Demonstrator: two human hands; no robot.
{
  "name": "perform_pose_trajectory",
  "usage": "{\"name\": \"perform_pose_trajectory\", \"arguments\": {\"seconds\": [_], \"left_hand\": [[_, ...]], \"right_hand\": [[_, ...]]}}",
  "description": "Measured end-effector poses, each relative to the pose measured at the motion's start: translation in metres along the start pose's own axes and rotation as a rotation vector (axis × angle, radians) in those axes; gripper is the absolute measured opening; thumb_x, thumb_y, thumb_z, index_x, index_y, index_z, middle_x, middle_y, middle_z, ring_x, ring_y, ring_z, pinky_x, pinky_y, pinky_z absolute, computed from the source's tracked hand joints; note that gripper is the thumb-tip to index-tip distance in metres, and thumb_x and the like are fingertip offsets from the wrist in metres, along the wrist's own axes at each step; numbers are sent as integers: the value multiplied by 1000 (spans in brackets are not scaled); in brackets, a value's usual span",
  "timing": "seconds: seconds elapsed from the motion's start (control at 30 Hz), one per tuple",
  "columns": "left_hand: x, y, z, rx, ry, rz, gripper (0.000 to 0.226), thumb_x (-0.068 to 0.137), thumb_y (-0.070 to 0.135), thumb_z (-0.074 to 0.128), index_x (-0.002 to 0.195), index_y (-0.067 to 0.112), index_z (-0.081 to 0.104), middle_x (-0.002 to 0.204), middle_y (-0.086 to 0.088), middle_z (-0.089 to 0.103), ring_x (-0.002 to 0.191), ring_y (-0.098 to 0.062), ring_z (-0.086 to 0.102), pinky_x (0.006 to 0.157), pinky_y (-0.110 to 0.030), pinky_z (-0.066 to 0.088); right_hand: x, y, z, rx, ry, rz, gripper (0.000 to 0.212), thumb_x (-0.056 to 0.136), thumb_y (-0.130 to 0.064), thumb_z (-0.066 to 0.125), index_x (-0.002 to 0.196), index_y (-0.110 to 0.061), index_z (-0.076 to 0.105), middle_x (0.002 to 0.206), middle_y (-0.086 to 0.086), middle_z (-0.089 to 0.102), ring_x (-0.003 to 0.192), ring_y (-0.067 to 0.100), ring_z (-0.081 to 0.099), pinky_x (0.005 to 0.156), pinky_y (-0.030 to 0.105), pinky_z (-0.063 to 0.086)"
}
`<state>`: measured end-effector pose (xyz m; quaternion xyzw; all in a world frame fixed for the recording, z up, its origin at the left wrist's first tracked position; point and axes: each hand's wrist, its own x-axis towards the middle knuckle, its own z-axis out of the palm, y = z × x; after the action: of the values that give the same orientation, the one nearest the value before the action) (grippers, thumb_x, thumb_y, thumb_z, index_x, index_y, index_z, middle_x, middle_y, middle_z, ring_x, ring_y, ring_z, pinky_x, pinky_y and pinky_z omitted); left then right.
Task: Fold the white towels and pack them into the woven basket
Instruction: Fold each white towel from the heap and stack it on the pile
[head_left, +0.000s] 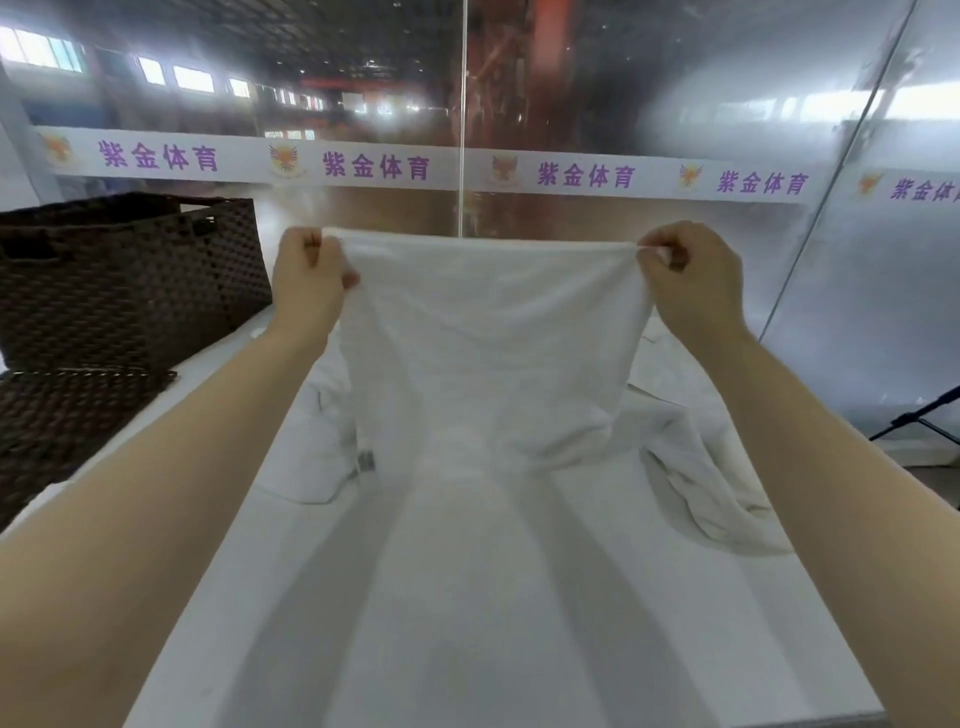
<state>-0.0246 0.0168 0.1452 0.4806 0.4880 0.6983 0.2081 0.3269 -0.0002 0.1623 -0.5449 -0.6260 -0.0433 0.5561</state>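
Observation:
A white towel (488, 343) hangs stretched in front of me above the white table (467, 623). My left hand (306, 283) pinches its upper left corner and my right hand (688, 278) pinches its upper right corner. The towel's lower edge reaches down to the table, where a small label shows at its lower left. A dark brown woven basket (130, 280) stands at the far left of the table. Its flat woven lid (67, 431) lies in front of it.
More crumpled white towels lie on the table behind the held one, some at the left (322, 441) and some at the right (701, 478). A glass partition with a white banner of purple characters (467, 166) runs behind the table. A tripod leg (924, 415) shows at the right.

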Motion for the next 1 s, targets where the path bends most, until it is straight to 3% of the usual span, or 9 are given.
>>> {"name": "perform_pose_trajectory", "arguments": {"seconds": [0.13,0.3,0.37,0.43,0.53,0.63,0.73,0.87,1.0], "left_hand": [[-30,1,-22,-111,-127,105,14,101,13,46,92,22,50,95,5,56,89,-5,60,84,-26,56],[-107,-64,-74,49,-460,-30,13,99,7,53,89,16,55,86,-2,59,87,-19,61,87,-36,52],[-137,-86,-96,138,-607,-140,9,95,17,59,89,12,56,84,-15,58,85,-24,59,83,-37,46],[-161,-96,-114,229,-727,-209,25,85,38,62,88,14,56,88,-23,56,79,-19,55,78,-38,41],[-186,-99,-132,375,-881,-207,23,91,37,61,92,15,58,85,-6,65,80,-14,59,77,-34,42],[-198,-98,-145,387,-962,-231,9,96,16,60,88,20,60,104,8,72,104,-10,65,93,-30,47],[-204,-100,-156,380,-997,-227,6,93,11,64,90,16,66,112,8,71,113,-11,63,98,-29,46],[-209,-96,-161,404,-1083,-138,5,87,4,69,83,6,67,103,5,69,103,-14,65,89,-18,49],[-195,-92,-160,553,-1278,2,14,86,13,74,78,23,69,98,9,67,98,-15,63,86,-25,49]], "right_hand": [[-29,2,-31,54,-39,-19,12,86,-11,60,91,-19,67,90,-8,62,82,5,55,74,4,39],[-115,48,-50,-68,-492,-34,20,83,-1,68,80,-21,65,86,-9,64,83,-2,58,76,4,38],[-153,62,-52,-121,-677,0,28,83,-3,69,76,-29,63,84,-12,64,85,-1,58,75,6,39],[-185,71,-52,-143,-782,11,33,83,-2,69,76,-33,61,84,-13,63,85,0,58,74,10,40],[-217,76,-54,-137,-855,4,30,85,1,64,91,-28,61,93,-13,55,87,3,54,75,17,41],[-236,78,-62,-172,-943,-21,30,90,-5,61,109,-28,59,105,-22,53,94,-1,53,80,15,42],[-245,75,-72,-210,-1081,5,29,89,-7,58,94,-35,61,96,-22,61,93,-3,55,77,11,40],[-242,67,-83,-217,-1214,90,31,82,-6,56,82,-36,64,90,-24,64,90,-1,58,76,11,41],[-230,55,-85,-308,-1447,130,27,80,-10,59,83,-36,65,80,-30,61,79,-6,56,73,12,44]]}}
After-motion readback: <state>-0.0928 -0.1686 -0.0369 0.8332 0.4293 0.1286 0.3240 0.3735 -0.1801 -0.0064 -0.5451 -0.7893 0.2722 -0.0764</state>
